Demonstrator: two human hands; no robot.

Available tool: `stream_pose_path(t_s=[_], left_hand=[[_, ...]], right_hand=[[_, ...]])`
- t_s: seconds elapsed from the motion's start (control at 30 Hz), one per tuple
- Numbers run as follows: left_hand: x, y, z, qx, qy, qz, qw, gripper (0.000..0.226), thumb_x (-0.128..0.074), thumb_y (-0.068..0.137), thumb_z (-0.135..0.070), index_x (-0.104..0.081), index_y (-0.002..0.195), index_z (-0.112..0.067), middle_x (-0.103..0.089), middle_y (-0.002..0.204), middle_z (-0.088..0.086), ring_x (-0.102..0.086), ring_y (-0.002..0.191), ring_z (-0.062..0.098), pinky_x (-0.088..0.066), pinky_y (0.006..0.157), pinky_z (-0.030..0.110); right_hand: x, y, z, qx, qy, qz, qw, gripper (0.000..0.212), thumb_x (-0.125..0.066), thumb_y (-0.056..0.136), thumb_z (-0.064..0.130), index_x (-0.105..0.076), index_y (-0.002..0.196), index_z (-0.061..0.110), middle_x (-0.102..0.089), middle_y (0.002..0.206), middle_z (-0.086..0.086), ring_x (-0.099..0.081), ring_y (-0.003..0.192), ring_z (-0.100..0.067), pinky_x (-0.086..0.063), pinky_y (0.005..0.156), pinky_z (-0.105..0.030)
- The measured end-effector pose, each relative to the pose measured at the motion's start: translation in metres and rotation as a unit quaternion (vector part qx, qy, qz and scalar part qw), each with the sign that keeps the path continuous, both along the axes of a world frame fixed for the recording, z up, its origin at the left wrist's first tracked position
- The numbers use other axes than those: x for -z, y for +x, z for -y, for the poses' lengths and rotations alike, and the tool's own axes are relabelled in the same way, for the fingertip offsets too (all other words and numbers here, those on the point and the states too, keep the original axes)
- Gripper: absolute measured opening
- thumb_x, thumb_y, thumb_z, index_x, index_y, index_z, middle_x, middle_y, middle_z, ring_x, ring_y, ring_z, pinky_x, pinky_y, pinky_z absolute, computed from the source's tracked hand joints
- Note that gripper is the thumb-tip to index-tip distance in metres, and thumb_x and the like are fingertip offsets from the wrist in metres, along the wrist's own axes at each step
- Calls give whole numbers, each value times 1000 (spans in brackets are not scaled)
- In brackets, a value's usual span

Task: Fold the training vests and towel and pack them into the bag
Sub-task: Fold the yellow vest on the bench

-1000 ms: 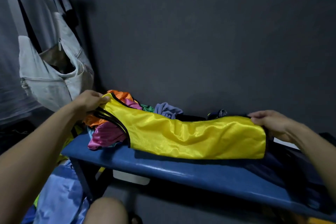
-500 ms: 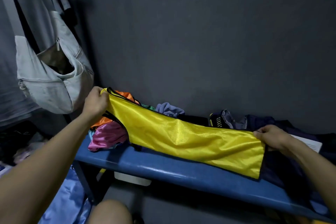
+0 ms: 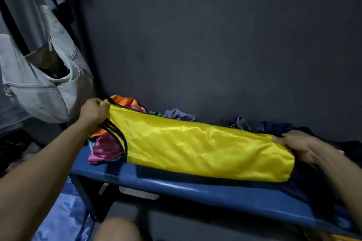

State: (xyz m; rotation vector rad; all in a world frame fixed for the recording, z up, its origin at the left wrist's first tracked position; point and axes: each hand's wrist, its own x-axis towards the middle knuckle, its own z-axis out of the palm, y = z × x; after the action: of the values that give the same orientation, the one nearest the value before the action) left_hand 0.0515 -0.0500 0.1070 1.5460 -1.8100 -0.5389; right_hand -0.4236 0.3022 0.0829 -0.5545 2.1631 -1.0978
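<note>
A yellow training vest [image 3: 197, 146] with black trim is stretched lengthwise over the blue bench [image 3: 195, 188], folded into a long strip. My left hand [image 3: 93, 112] grips its strap end at the left. My right hand [image 3: 297, 146] holds its bottom hem at the right. Behind the left end lies a pile of vests: orange [image 3: 122, 100], pink [image 3: 104, 148] and a bit of green [image 3: 156, 113]. A greyish-blue towel [image 3: 179, 114] is bunched against the wall. A grey bag [image 3: 45, 84] hangs open at the left.
Dark clothing [image 3: 278, 126] lies on the bench's right end under my right hand. Light blue shiny fabric [image 3: 62, 215] sits on the floor at the lower left. My knee [image 3: 117, 229] shows at the bottom. A dark wall stands close behind the bench.
The yellow vest was lifted at its left end, then drawn taut and lowered flatter along the bench. Both hands keep their hold on its ends.
</note>
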Motion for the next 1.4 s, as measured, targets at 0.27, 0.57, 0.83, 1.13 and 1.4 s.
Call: stream_pose_path(t_s=[0.27, 0.57, 0.83, 1.13, 1.4], left_hand=[[-7, 4, -3, 10, 44, -70, 997, 35, -61, 101, -27, -61, 76, -3, -55, 73, 16, -52, 74, 28, -40, 72, 38], [-61, -14, -35, 46, -46, -61, 996, 34, -56, 98, -29, -66, 85, 1, -62, 82, 16, -59, 81, 30, -43, 73, 39], [-122, -60, -86, 190, -196, 3, 962, 25, -61, 101, -37, -69, 102, -13, -70, 103, 7, -63, 100, 26, -45, 82, 37], [-99, -48, -77, 177, -133, -31, 975, 15, -62, 101, -26, -66, 94, -13, -65, 89, 7, -58, 85, 21, -45, 76, 36], [-88, -68, -90, 302, -173, 70, 935, 12, -64, 100, -28, -66, 108, -19, -68, 108, -3, -66, 103, 20, -47, 87, 32]], right_hand=[[-6, 23, -1, 74, -103, -4, 992, 20, -68, 95, 2, -69, 113, 11, -66, 109, -16, -62, 88, -26, -50, 67, -33], [-43, 70, -1, 7, -188, 171, 967, 22, -72, 90, 9, -75, 112, 9, -72, 92, -9, -62, 78, -20, -59, 57, -27], [-82, 143, 14, -182, -272, 169, 930, 35, -46, 95, -7, -78, 105, 3, -54, 81, -12, -56, 68, -17, -55, 56, -23], [-55, 145, 12, -241, -258, -217, 910, 33, -66, 92, -6, -77, 101, 24, -75, 100, -6, -72, 95, -26, -54, 83, -36], [-84, 207, 50, -373, -281, -334, 819, 12, -61, 88, 14, -68, 79, 12, -67, 76, -6, -62, 75, -9, -47, 69, -36]])
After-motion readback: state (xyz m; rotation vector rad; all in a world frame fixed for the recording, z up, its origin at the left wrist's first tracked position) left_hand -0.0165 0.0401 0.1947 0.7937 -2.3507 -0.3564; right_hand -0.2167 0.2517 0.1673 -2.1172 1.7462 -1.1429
